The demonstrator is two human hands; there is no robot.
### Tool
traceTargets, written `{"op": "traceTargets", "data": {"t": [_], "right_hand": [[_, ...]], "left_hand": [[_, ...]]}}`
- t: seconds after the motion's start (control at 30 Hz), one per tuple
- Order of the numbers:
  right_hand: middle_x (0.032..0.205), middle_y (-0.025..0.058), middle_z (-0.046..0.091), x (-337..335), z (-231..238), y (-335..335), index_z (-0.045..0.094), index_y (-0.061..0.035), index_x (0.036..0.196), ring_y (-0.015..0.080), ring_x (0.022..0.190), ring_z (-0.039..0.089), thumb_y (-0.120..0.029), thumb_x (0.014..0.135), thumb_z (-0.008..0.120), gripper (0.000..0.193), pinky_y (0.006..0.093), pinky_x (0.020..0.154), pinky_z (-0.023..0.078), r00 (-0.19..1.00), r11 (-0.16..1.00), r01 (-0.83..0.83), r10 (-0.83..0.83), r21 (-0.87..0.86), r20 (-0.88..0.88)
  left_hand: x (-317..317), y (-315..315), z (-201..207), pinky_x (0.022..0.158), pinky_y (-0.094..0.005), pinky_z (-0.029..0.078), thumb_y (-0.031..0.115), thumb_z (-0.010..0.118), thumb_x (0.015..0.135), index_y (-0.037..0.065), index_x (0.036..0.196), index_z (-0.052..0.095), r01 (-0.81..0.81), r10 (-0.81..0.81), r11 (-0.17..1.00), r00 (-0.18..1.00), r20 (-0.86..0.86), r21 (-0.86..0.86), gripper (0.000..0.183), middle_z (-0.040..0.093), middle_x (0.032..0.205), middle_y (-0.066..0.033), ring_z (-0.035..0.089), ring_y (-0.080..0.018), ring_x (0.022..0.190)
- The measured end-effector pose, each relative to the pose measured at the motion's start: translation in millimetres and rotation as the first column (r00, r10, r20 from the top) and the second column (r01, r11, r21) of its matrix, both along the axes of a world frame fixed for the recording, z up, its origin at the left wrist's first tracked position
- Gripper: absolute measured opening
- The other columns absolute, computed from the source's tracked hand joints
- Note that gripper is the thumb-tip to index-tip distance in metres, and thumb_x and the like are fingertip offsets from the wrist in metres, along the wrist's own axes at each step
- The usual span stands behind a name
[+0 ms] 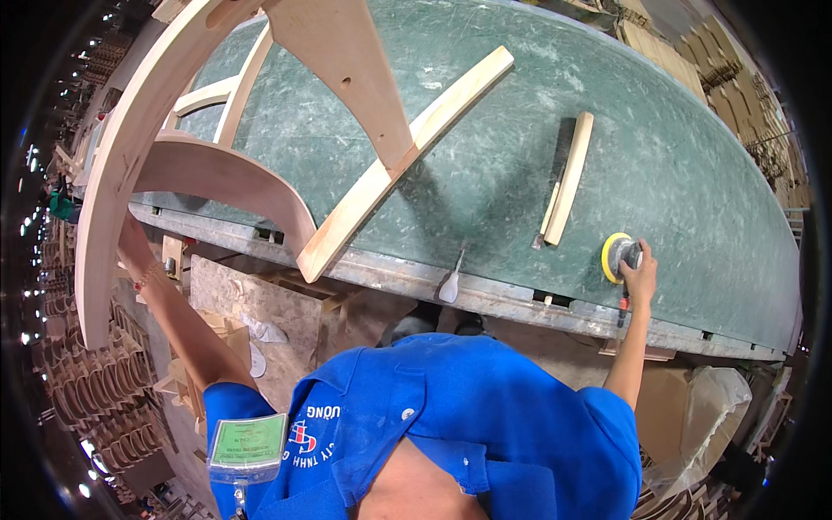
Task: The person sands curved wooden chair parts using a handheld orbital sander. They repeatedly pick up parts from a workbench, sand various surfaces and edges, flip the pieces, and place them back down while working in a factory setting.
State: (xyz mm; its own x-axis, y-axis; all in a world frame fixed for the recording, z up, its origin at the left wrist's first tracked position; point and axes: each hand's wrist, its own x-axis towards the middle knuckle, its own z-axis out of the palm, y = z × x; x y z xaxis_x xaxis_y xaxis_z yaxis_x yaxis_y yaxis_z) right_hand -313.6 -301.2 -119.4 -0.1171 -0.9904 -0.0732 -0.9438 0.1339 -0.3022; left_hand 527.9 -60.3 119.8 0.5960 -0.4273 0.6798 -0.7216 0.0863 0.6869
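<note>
Green surface, scuffed and pale-marked. Pale wooden frame noted at its left part, with one long curved member nearest the viewer; a broad panel with two holes and a straight bar are seen meeting at the frame's right side. The left hand is partly covered by the curved member; its fingers are hidden, so whether anything is gripped cannot be told. A bracelet is worn at that wrist.

At the right, a sander with a yellow-rimmed pad is held near the surface's front edge. Its body is clasped by the curled fingers of the right hand; the pad is tilted, its contact with the surface unclear. A wooden strip is laid between frame and sander, apart from both. A white-handled tool is set at the front edge. Stacked wooden parts are seen beyond the surface.
</note>
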Motion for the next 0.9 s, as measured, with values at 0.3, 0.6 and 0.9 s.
{"op": "traceTargets", "data": {"t": [0.3, 0.6, 0.9], "right_hand": [[0.110, 0.0170, 0.056, 234, 55, -49, 0.046, -0.0294, 0.136, 0.0350, 0.104, 0.056, -0.017, 0.071, 0.068, 0.070, 0.0407, 0.089, 0.046, 0.818, 0.860, -0.511, 0.486, 0.001, 0.308], [0.109, 0.0214, 0.044, 416, 9, -115, 0.044, -0.0437, 0.133, 0.0379, 0.090, 0.062, -0.023, 0.075, 0.066, 0.065, 0.0435, 0.081, 0.052, 0.663, 0.674, -0.730, 0.738, -0.114, 0.121], [0.108, 0.0246, 0.045, 400, -6, -93, 0.044, -0.0385, 0.134, 0.0423, 0.085, 0.062, -0.023, 0.073, 0.069, 0.068, 0.0460, 0.077, 0.052, 0.695, 0.708, -0.691, 0.706, -0.143, 0.139]], "left_hand": [[-1, 15, -15, 0.103, -0.0343, 0.041, 0.007, 0.053, 0.092, 0.001, 0.133, 0.042, 0.115, -0.118, 0.993, 0.991, -0.063, -0.039, 0.043, 0.048, 0.131, -0.0110, 0.046, -0.0205, 0.121], [2, 10, -4, 0.101, -0.0340, 0.042, 0.007, 0.054, 0.091, 0.001, 0.130, 0.044, 0.235, -0.243, 0.968, 0.966, -0.084, -0.091, 0.040, 0.049, 0.129, -0.0108, 0.047, -0.0203, 0.119], [-20, 20, -23, 0.099, -0.0337, 0.043, 0.008, 0.054, 0.091, 0.001, 0.127, 0.045, 0.251, -0.267, 0.954, 0.960, -0.084, -0.161, 0.037, 0.050, 0.127, -0.0107, 0.049, -0.0201, 0.117]]}}
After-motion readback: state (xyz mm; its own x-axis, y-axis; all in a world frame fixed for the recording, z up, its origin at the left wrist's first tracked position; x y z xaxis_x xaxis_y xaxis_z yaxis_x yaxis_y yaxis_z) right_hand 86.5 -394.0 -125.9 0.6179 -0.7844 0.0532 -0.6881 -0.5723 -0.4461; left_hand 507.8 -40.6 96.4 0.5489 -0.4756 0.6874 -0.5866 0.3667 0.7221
